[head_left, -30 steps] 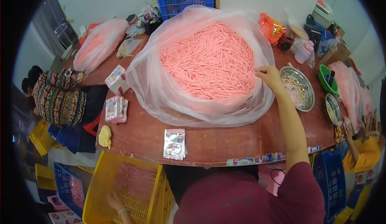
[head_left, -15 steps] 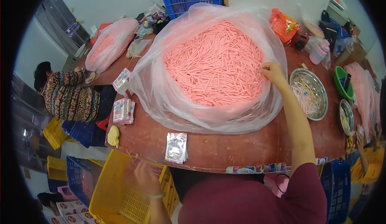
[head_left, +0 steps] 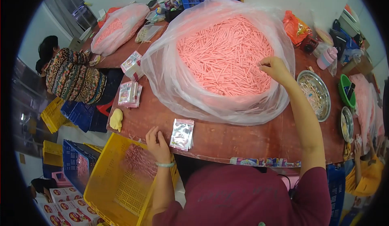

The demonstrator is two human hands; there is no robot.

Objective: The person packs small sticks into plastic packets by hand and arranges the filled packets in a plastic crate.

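A large clear plastic bag (head_left: pixel 162 80) lies open on the red-brown table, filled with thin pink sticks (head_left: pixel 227 55). My right hand (head_left: pixel 275 69) is over the right side of the pile, its thumb and index finger pinched together; what sits between the fingertips is too small to make out. At the table's front edge, my left hand (head_left: pixel 158 145) has its fingers apart and holds nothing. Just right of it lies a small stack of silver packets (head_left: pixel 182 134). Below the left hand stands a yellow crate (head_left: pixel 117 177) with pink sticks inside.
Packet stacks (head_left: pixel 129 94) and a yellow lump (head_left: pixel 116 119) lie at the left. A metal bowl of sticks (head_left: pixel 314 94), a green basket (head_left: pixel 347 90) and a pink bottle (head_left: pixel 326 58) stand at the right. One person (head_left: pixel 73 76) sits at the left; another's arms show far right.
My left hand has risen from the yellow crate to the table edge beside the silver packets. My right hand stays over the right side of the pile. The whole view has shifted somewhat.
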